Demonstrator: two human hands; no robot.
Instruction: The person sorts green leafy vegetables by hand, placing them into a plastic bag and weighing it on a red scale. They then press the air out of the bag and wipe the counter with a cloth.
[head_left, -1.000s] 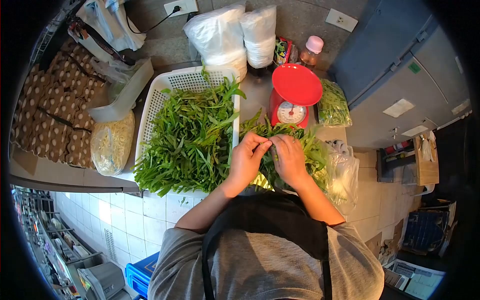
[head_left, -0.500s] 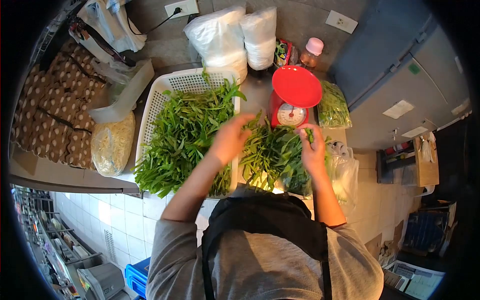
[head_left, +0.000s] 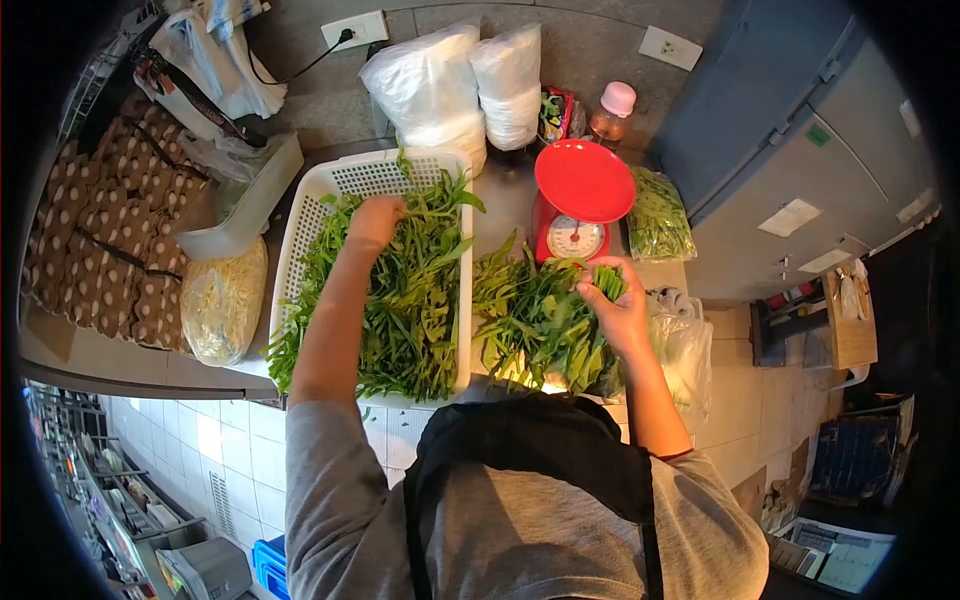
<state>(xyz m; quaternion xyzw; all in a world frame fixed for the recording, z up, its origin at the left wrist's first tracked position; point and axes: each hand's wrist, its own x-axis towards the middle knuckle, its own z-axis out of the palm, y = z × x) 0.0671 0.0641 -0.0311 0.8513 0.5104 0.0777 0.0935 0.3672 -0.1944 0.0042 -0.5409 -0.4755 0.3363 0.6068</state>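
Ideally, the right hand [head_left: 612,292] should be just firm enough, its grip wrapped round a small bunch of stems [head_left: 607,281], to align without bruising them; the left hand [head_left: 376,220], among leafy greens [head_left: 420,330] in the white basket [head_left: 467,300], needs a gentle touch, though whether its grip holds any cannot be told. Loose greens [head_left: 540,325] cover the counter [head_left: 503,205] below a red scale [head_left: 586,180]; grey cabinets [head_left: 770,190] stand rightward, near a tiled floor [head_left: 262,455].

You can read no words, brands or numbers here. On the red scale [head_left: 583,183] before you, the dial [head_left: 577,238] has markings too small to make out. At your right, the pale paper [head_left: 793,217] and green sticker [head_left: 818,134] on the grey cabinet [head_left: 745,245] show nothing legible.
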